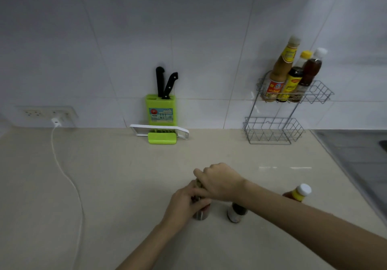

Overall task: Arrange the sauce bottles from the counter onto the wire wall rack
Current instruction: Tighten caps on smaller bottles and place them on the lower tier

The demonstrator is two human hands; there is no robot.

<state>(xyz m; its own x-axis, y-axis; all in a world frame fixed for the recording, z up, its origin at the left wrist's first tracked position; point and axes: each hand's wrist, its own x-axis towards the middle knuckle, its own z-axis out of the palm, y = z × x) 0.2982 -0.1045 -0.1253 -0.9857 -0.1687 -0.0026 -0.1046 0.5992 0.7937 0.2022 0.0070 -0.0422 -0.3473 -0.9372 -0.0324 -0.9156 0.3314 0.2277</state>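
A sauce bottle [201,214] stands on the beige counter in front of me, mostly hidden by both hands. My left hand [184,204] grips its body and my right hand [219,181] closes over its top. Just to its right stands a small dark bottle [235,214], partly under my right wrist. Farther right a bottle with a white cap and yellow neck [299,193] shows behind my forearm. The wire wall rack [320,92] hangs on the tiled wall at the right; several bottles [291,77] fill the left of its upper shelf. The lower shelf [272,131] holds nothing.
A green knife block [160,110] with two black-handled knives stands against the wall, a white and green slicer [161,134] lying before it. A white charger cable [67,177] runs from the wall socket [48,113] across the left counter. A steel sink [356,154] lies at the right.
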